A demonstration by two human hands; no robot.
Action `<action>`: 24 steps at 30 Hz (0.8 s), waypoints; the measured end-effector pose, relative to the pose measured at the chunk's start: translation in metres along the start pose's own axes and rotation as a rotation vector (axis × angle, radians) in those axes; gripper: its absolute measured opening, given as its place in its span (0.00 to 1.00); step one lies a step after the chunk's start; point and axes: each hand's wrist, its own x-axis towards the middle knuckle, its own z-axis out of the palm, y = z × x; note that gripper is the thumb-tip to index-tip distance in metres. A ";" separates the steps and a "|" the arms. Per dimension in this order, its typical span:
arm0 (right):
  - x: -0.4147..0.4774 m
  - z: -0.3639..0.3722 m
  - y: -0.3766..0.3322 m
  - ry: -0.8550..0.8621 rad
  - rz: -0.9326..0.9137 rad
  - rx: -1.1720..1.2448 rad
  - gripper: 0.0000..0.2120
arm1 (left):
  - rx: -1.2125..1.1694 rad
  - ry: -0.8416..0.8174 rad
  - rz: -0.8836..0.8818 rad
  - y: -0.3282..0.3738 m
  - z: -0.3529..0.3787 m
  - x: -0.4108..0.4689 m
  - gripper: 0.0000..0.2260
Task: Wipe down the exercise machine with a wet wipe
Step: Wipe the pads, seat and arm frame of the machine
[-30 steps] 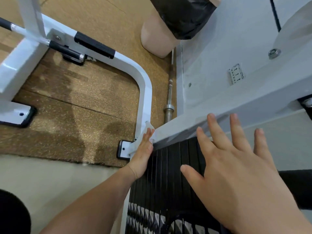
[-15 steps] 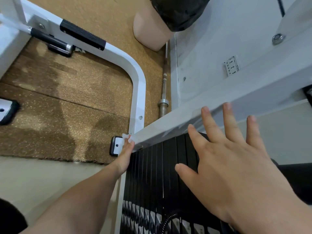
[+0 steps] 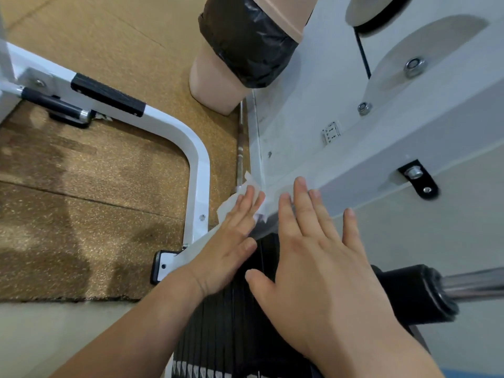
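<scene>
The exercise machine's white frame beam (image 3: 381,170) runs diagonally from lower left to upper right, above a black weight stack (image 3: 245,336). My left hand (image 3: 229,241) lies flat with straight fingers and presses a white wet wipe (image 3: 231,203) against the beam's left side; the wipe sticks out past my fingertips. My right hand (image 3: 321,263) is spread flat, its fingertips touching the beam's lower edge just right of the left hand, and it holds nothing.
A white curved base tube (image 3: 196,165) with a black grip pad lies on the brown speckled floor mat (image 3: 81,200). A beige bin (image 3: 218,77) with a black liner stands at the top. A barbell (image 3: 240,148) lies along the machine's wall. A black roller pad (image 3: 414,293) on a chrome bar sits at right.
My left hand has slid up along the beam with the wipe, from its lower end toward the right hand. More of the wipe shows now. The right hand stays on the beam's edge.
</scene>
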 end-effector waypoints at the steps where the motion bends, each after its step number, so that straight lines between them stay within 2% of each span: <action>1: 0.000 0.002 -0.002 0.103 0.007 0.010 0.46 | 0.020 0.004 -0.015 0.010 0.004 0.010 0.27; 2: 0.000 0.005 -0.003 0.211 0.031 0.046 0.47 | 0.111 -0.009 0.028 0.021 0.009 0.015 0.27; 4: 0.000 0.009 -0.002 0.372 0.048 0.107 0.47 | 0.311 -0.057 0.167 0.031 0.018 0.019 0.35; 6: 0.002 0.012 0.003 0.422 0.062 0.056 0.47 | 0.305 -0.055 0.155 0.032 0.014 0.021 0.35; 8: 0.000 0.010 0.005 0.351 0.068 0.009 0.47 | 0.194 -0.040 0.114 0.022 0.008 0.022 0.28; 10: -0.004 0.000 -0.001 0.120 0.035 -0.072 0.44 | 0.005 -0.046 0.006 0.010 -0.001 0.012 0.22; 12: -0.007 -0.007 -0.001 -0.066 -0.052 -0.149 0.43 | -0.148 -0.049 -0.125 -0.012 -0.012 -0.004 0.20; 15: -0.009 -0.010 0.001 -0.198 -0.160 -0.224 0.44 | -0.286 0.024 -0.362 -0.064 -0.018 -0.024 0.27; 19: -0.007 -0.004 -0.002 -0.302 -0.198 -0.228 0.43 | -0.361 0.160 -0.583 -0.126 -0.014 -0.051 0.31; 24: -0.004 -0.005 -0.001 -0.377 -0.162 -0.251 0.43 | -0.367 0.285 -0.921 -0.193 -0.018 -0.063 0.47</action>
